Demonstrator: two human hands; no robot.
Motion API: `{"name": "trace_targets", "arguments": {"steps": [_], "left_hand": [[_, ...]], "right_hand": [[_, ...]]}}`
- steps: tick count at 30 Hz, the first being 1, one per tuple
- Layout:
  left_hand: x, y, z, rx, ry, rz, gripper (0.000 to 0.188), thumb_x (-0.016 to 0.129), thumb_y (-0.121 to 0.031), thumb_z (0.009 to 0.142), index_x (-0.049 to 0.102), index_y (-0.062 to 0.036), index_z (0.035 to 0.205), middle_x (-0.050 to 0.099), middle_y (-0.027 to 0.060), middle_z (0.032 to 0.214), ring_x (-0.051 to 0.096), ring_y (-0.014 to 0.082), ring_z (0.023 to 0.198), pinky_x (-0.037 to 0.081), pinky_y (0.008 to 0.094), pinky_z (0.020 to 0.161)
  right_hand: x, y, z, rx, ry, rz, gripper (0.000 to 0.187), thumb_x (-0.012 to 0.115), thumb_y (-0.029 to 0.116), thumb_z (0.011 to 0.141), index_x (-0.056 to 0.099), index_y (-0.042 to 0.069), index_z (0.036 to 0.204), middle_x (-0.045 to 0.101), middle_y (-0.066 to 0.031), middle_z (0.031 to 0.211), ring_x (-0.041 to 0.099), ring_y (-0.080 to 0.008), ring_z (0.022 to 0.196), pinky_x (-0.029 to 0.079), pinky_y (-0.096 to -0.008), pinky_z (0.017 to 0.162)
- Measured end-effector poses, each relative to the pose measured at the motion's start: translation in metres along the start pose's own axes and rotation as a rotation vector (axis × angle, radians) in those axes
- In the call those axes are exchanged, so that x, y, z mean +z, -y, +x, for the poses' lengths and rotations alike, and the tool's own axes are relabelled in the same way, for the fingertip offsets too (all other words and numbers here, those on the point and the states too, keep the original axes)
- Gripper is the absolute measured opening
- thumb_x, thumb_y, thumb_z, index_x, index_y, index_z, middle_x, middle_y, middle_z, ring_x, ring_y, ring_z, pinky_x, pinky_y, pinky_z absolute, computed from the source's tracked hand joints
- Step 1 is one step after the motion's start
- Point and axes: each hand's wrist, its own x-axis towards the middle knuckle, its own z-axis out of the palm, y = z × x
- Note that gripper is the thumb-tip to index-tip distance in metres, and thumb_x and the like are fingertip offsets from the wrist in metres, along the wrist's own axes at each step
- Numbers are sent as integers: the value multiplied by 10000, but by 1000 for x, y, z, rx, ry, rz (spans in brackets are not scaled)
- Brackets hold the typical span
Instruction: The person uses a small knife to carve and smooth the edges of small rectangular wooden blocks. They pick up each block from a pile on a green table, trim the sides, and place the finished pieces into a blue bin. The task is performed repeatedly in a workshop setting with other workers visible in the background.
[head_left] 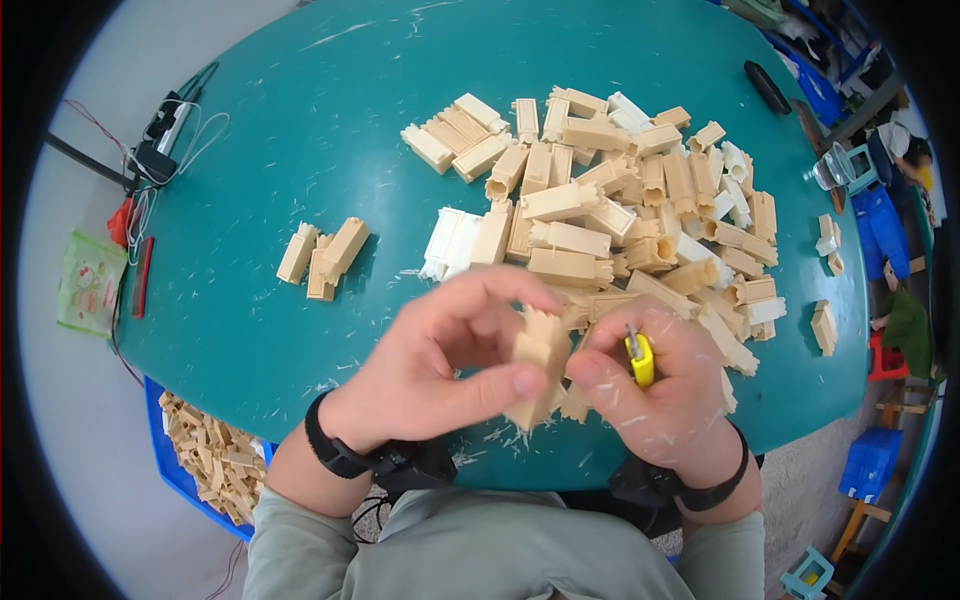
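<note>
The fingers (pixel 520 381) of the left hand (pixel 440 365) are closed around a cream plastic block (pixel 540 360), thumb pressed on its near face and the other fingertips curled over its top, so the block is held upright just above the near edge of the round teal desk (pixel 300 150). The right hand (pixel 655 385) sits directly right of the block, its fingers wrapped shut on a small yellow-handled knife (pixel 640 358) whose short metal blade points up beside the block's right side; whether the blade touches the block cannot be told. Both wrists carry black bands. Behind the block, farther across the desk, lies a large loose heap of cream blocks (pixel 620 210), some paler than others. To the left of the block and well apart from it, a small cluster of three blocks (pixel 322 255) rests by itself. Thin pale shavings (pixel 480 440) are scattered on the desk below and around the block. Lower left of the block, off the desk's edge, a blue bin (pixel 165 455) holds many more of the same pieces.
</note>
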Motion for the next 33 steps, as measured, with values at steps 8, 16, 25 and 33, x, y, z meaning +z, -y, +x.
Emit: {"name": "trace_targets", "arguments": {"steps": [8,16,25,33], "left_hand": [[-61,-3,9,-42,-778,1548,254,617,-49,707,582,-73,957,508,49,682,510,182,658,430,295,603],[-55,3,19,391,-412,1487,446,553,21,680,539,-81,1114,530,138,1074,515,303,887,426,366,809],[-40,-9,16,-25,-338,984,480,633,1,708,509,-72,1166,486,68,1110,533,142,850,483,265,701],[-46,-16,10,-204,-420,929,311,679,-37,709,523,-37,977,544,34,917,533,107,770,464,215,655]], "right_hand": [[-1,2,1,42,-47,3,156,657,93,779,520,20,761,496,-27,637,447,-72,525,360,-211,476],[-3,5,3,-3,-32,-26,166,656,109,786,519,21,755,488,-23,622,446,-67,526,358,-213,475],[-4,0,1,-10,-55,-27,173,662,126,782,523,26,755,486,-23,596,431,-78,514,355,-222,470],[-4,0,1,51,-41,-27,170,666,130,779,533,27,761,499,-22,599,440,-76,542,369,-224,491]]}}
